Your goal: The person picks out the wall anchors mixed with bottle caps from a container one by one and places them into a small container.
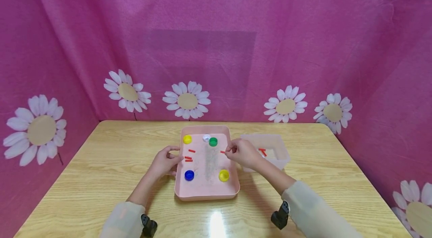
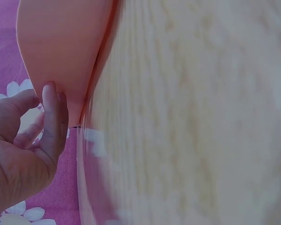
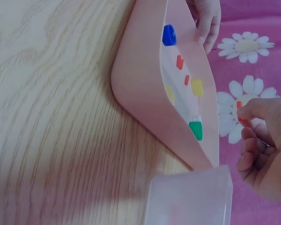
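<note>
Taking the head view as a clock face, with twelve at the far edge of the table, the right hand (image 1: 244, 151) pinches a short, slim red stick (image 1: 222, 152) between thumb and fingertip; the stick is at the two o'clock side of the shallow, rectangular pink tray (image 1: 207, 196), raised above the rim in the right wrist view; its long axis runs nearly from nine to three, its free end pointing to nine.

The left hand (image 1: 165, 163) grips the tray's wall at nine o'clock, thumb at the edge and a finger against the outside; the tray's long axis runs from twelve to six.

Inside the tray, three loose red sticks (image 1: 188, 160) lie toward nine, all roughly along the nine-to-three line, the farthest tipped toward four, the nearer two side by side; a round yellow cap (image 1: 187, 139) sits at eleven, a small round white cap (image 1: 206, 138) at twelve with a round green cap (image 1: 213, 141) just beside it, a round blue cap (image 1: 189, 175) toward eight, a second yellow cap (image 1: 224, 175) toward four.

Just beyond the tray at three stands a translucent rectangular bin (image 1: 281, 157) containing more red sticks (image 1: 262, 150).
</note>
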Motion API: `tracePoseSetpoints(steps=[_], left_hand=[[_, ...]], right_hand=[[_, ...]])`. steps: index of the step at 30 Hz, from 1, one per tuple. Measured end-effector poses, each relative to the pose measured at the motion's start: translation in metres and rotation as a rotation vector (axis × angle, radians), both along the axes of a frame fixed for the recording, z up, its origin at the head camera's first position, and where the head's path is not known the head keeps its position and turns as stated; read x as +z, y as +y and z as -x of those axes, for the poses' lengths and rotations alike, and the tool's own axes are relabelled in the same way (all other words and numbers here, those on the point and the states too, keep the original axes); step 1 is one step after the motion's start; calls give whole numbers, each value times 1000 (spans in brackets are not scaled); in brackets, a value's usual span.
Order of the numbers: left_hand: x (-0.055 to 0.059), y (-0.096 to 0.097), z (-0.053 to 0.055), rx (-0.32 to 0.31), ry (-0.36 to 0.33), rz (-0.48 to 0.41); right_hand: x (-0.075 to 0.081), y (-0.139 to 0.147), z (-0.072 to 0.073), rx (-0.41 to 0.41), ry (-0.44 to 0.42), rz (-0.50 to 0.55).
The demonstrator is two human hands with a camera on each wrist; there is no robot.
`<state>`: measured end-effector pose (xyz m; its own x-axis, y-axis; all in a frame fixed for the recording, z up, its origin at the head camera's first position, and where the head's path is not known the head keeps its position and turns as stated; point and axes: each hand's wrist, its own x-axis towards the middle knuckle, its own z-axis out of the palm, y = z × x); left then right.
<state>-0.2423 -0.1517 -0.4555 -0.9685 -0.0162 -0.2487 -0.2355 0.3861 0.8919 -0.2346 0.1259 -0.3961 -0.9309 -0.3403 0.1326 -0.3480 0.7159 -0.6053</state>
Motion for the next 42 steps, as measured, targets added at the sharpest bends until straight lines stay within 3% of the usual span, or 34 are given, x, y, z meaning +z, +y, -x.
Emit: tracePoseSetpoints(steps=[11, 21, 30, 42], left_hand=[[0, 0, 0, 2, -1, -8], [1, 1, -1, 7, -2, -13], [-1, 0, 0, 11, -5, -25], [2, 1, -1, 5, 3, -16]], right_hand=[[6, 22, 1, -3, 62, -4], [12, 47, 5, -79, 5, 29], [6, 70, 11, -138, 20, -34], [-10, 101, 17, -149, -64, -80]])
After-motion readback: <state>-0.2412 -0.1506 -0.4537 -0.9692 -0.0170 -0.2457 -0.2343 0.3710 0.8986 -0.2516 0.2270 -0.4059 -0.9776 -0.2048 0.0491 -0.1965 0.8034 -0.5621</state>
